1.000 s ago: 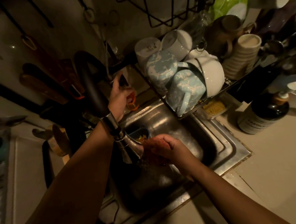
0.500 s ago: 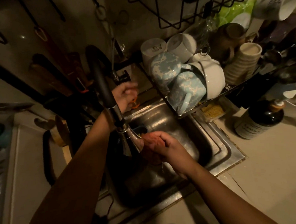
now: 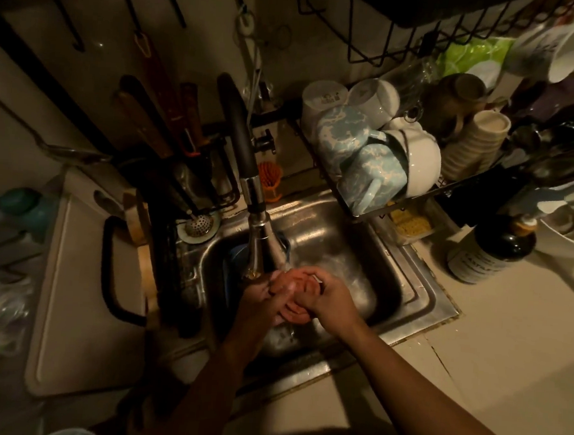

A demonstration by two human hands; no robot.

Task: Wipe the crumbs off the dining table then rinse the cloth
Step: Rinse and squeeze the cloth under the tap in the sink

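Observation:
A reddish-orange cloth (image 3: 292,285) is bunched up between both hands over the steel sink (image 3: 405,290), just below the head of the tap (image 3: 261,239). My left hand (image 3: 261,299) grips the cloth from the left side. From the right, my right hand (image 3: 328,296) curls its fingers over the top of the cloth. Water seems to run from the tap head onto the cloth, though the dim light makes it hard to tell. The tap's dark arched neck rises behind the hands.
A wire dish rack (image 3: 375,155) loaded with mugs and bowls overhangs the sink's far right. A dark bottle (image 3: 493,251) stands on the counter at right. A cutting board (image 3: 85,300) lies left of the sink, with a utensil holder (image 3: 194,179) behind it.
My left hand has left the tap handle behind the sink and come down to join the right hand on the cloth. The view has shifted slightly down.

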